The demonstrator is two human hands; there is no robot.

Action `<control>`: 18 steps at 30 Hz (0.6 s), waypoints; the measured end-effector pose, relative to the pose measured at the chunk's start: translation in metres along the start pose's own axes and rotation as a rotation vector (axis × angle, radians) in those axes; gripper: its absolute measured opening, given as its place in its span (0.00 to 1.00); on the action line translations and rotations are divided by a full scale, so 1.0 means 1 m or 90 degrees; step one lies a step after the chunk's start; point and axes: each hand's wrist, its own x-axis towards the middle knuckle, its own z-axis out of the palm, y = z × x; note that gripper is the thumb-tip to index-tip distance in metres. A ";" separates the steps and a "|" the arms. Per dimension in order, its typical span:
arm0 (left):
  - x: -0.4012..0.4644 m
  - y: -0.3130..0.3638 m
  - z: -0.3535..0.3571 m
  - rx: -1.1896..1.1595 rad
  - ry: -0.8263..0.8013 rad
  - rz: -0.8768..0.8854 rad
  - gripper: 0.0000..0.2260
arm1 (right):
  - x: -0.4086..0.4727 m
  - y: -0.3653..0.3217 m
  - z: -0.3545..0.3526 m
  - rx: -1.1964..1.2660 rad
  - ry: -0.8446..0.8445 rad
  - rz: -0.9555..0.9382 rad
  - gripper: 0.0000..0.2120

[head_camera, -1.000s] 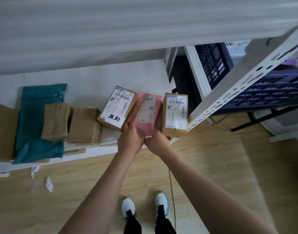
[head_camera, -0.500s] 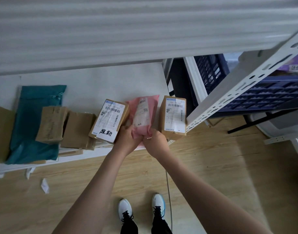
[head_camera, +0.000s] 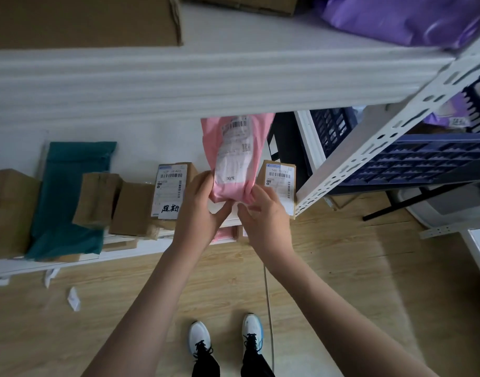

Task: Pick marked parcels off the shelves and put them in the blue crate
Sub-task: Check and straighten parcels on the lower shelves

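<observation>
A pink mailer parcel (head_camera: 234, 156) with a white label stands upright above the low shelf, its top hidden behind the upper shelf edge. My left hand (head_camera: 199, 210) grips its lower left side and my right hand (head_camera: 263, 213) pinches its lower right corner. To its left stands a cardboard box (head_camera: 169, 190) with a white label and black handwritten marks. Another labelled box (head_camera: 281, 183) sits just right of the mailer. The blue crate (head_camera: 412, 159) rests on a stand beyond the shelf post, at the right.
A teal mailer (head_camera: 70, 197) and several plain brown boxes (head_camera: 132, 208) lie on the low shelf (head_camera: 70, 262) at left. A white perforated post (head_camera: 369, 151) rises at right. On the upper shelf sit a purple bag (head_camera: 396, 17) and cardboard. Paper scraps (head_camera: 74, 299) lie on the wooden floor.
The pink mailer has been lifted upright, higher between the two boxes. My left hand left the marked box and now holds the mailer. The view rose, showing the upper shelf.
</observation>
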 end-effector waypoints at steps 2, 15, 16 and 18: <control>-0.005 0.017 -0.017 0.053 0.007 0.010 0.24 | -0.005 -0.010 -0.018 -0.039 0.025 -0.053 0.06; -0.050 0.078 -0.085 0.166 0.049 0.097 0.18 | -0.039 -0.053 -0.069 -0.227 0.081 -0.327 0.08; -0.051 0.079 -0.087 0.166 0.048 0.098 0.18 | -0.041 -0.054 -0.070 -0.231 0.080 -0.332 0.09; -0.053 0.083 -0.090 0.175 0.053 0.100 0.18 | -0.043 -0.055 -0.071 -0.235 0.079 -0.333 0.09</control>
